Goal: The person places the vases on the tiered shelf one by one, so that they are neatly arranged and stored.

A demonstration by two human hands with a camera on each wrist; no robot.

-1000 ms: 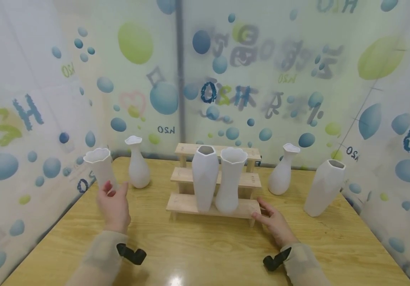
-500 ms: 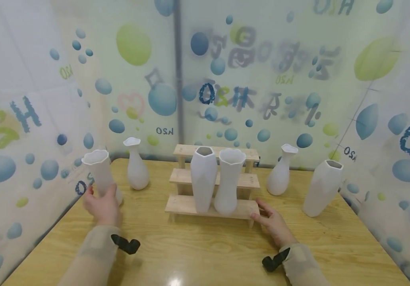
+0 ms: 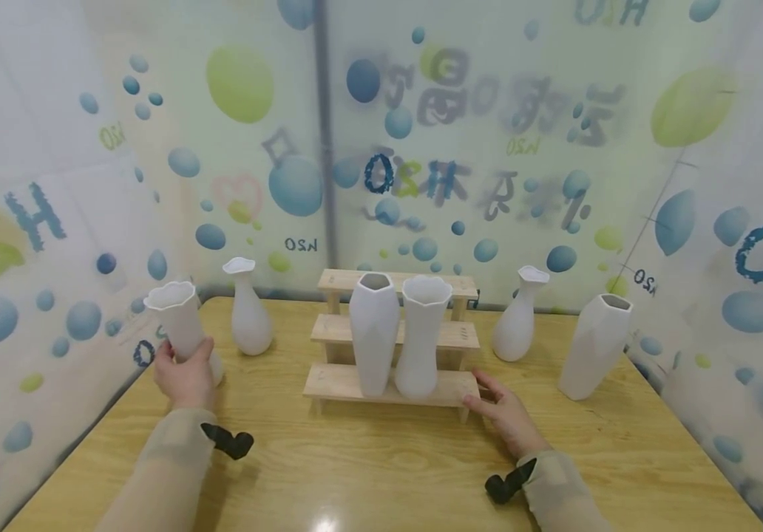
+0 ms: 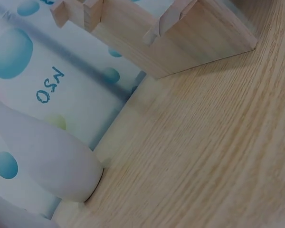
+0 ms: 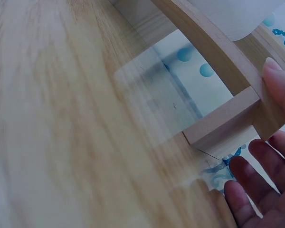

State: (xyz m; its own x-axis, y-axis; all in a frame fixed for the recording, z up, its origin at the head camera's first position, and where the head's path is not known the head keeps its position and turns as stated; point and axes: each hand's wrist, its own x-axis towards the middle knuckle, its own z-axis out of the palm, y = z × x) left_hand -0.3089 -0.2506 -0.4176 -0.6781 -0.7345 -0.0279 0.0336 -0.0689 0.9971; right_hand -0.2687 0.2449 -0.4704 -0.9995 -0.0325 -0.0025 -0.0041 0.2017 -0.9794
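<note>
My left hand (image 3: 185, 375) grips the lower part of a white vase (image 3: 177, 321) with a scalloped rim, which stands near the table's left edge. Thumb and fingers lie on either side of its body, and the palm hides part of the base. My right hand (image 3: 509, 419) holds the right end of the lowest step of a three-tier wooden stand (image 3: 330, 378). In the right wrist view its thumb (image 5: 280, 88) presses the board's front edge, with the other fingers behind the end. A faceted white vase (image 3: 375, 336) and a scalloped white vase (image 3: 424, 340) stand side by side on that step.
A narrow-necked white vase (image 3: 251, 318) stands just right of the left hand. Another narrow-necked vase (image 3: 516, 325) and a faceted vase (image 3: 596, 347) stand right of the stand. Patterned curtains (image 3: 302, 89) enclose the wooden table (image 3: 368, 465) at the back and sides.
My left hand has moved down and left around the scalloped vase and now grips it. The right hand stays on the stand. The whole head view has shifted slightly.
</note>
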